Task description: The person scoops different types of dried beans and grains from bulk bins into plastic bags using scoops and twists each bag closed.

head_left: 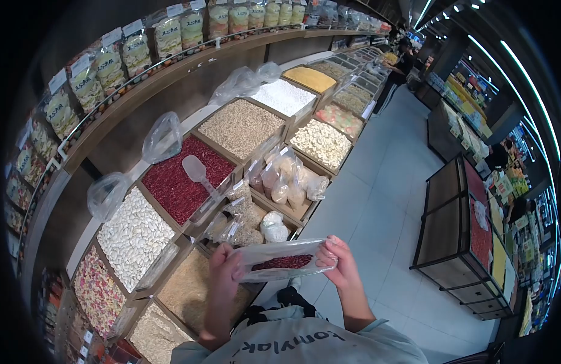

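A clear plastic bag with dark red beans in it stretches between my two hands, in front of my body. My left hand grips the bag's left end. Its right end is pinched in the fingers of my right hand. Beyond the bag, tied bags of grain and a white bundle lie in a wooden bin. A clear scoop rests on the red beans in the bin farther up and left.
White beans, brown grain and pale flakes fill neighbouring bins. Loose plastic bags hang behind them. Packaged goods line the upper shelf. A person stands far down the aisle; a display stand is at the right.
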Demonstrator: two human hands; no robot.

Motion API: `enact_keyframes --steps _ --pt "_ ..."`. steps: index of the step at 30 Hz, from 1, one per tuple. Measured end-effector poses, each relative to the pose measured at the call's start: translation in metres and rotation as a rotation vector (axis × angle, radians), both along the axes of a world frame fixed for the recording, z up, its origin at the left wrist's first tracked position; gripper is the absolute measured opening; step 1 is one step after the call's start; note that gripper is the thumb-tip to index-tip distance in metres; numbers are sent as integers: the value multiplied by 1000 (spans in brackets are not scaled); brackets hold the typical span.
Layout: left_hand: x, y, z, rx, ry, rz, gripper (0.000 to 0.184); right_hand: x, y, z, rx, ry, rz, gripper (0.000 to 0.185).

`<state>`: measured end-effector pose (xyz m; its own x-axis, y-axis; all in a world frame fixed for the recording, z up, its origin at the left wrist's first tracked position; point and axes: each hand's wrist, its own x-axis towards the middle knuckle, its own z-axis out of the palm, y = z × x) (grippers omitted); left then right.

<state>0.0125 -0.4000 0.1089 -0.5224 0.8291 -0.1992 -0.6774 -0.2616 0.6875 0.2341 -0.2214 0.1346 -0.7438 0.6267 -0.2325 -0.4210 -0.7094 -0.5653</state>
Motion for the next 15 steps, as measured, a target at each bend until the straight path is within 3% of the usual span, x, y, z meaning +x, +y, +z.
enact_keyframes --steps 3,12,15 --pt "12 9 29 -111 59 -24 24 13 11 8 -26 102 -10 19" --pt "31 29 56 165 -5 -165 21 50 23 21 63 171 -78 25" --pt "36 34 55 185 204 -266 25 62 30 24 107 169 -107 26"
